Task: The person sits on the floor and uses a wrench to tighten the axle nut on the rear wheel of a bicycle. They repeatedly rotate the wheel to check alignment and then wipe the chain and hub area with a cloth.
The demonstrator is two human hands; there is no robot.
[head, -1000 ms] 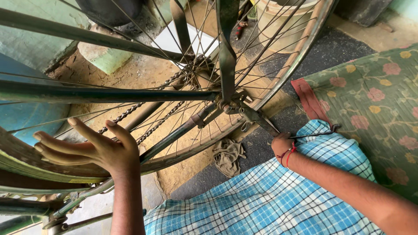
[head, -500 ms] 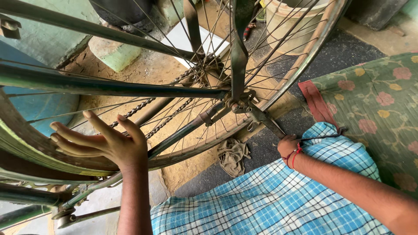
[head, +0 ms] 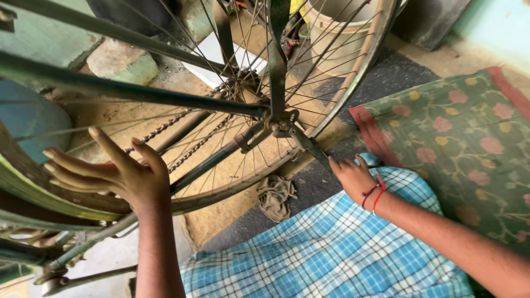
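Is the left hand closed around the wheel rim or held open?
Open: the left hand has its fingers spread flat against the wheel rim, not curled around it.

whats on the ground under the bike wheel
A crumpled rag lies on the sandy floor just below the wheel rim. Through the spokes, a pale bucket and a white slab show; the frame covers the rest.

crumpled rag (head: 276,194), floral mat (head: 469,143)
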